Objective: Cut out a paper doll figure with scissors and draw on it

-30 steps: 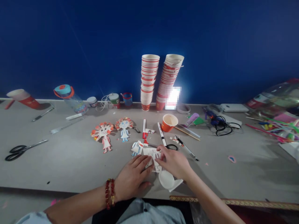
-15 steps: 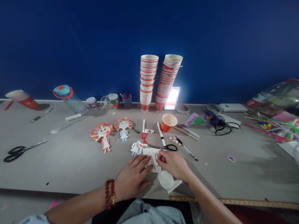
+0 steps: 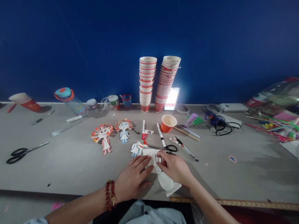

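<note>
My left hand (image 3: 133, 175) lies flat with its fingers stretched out, pressing the left part of a white paper piece (image 3: 153, 153) with drawn outlines onto the table. Over the right part of that paper, my right hand (image 3: 174, 166) has its fingers curled together; what they hold, if anything, is hidden. Just behind the hands lie scissors (image 3: 171, 148) with black handles, partly covered by my right hand. A cut-out paper dress figure (image 3: 135, 149) is left of the paper. White round paper cutouts (image 3: 166, 181) rest below my right hand.
Two paper dolls (image 3: 104, 138) lie to the left, with another pair of scissors (image 3: 20, 155) farther out. Behind stand tall paper cup stacks (image 3: 147, 84), an orange cup (image 3: 168, 123) and markers (image 3: 161, 135). A black-and-clear pen (image 3: 189, 151) and a cable (image 3: 220, 124) are at right.
My right hand has shifted slightly, its fingers moving up along the paper. My left hand stays flat in place. The view has tilted a little.
</note>
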A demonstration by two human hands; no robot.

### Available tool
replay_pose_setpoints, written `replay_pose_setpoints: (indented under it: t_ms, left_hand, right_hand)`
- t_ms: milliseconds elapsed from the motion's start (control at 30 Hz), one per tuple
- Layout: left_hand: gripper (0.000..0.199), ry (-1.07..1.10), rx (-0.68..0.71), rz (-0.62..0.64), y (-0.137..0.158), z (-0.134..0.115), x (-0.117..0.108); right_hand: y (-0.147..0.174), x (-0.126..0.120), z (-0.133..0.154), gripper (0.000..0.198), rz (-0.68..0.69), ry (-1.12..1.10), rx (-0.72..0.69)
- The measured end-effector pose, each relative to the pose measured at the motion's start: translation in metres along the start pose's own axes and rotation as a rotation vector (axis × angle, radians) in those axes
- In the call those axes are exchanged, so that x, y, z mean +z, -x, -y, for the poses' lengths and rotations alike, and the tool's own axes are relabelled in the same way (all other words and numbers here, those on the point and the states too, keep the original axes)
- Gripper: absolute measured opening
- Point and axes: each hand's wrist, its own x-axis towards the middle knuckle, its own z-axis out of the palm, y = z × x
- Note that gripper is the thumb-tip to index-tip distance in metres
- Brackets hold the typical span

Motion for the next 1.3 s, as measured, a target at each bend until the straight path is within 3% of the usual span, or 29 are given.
replay_pose_setpoints:
  t_ms: [500, 1300]
  left_hand:
    - [0.048, 0.003, -0.065, 0.002, -0.0006, -0.0019, -0.0052]
    - [0.044, -0.015, 0.000, -0.047, -0.0021, -0.0010, -0.0017]
  right_hand:
    - [0.0022, -0.0008, -0.0034, 0.016, 0.016, -0.022, 0.004]
    - [0.0022, 0.0052, -0.0094, 0.020, -0.023, -0.030, -0.029]
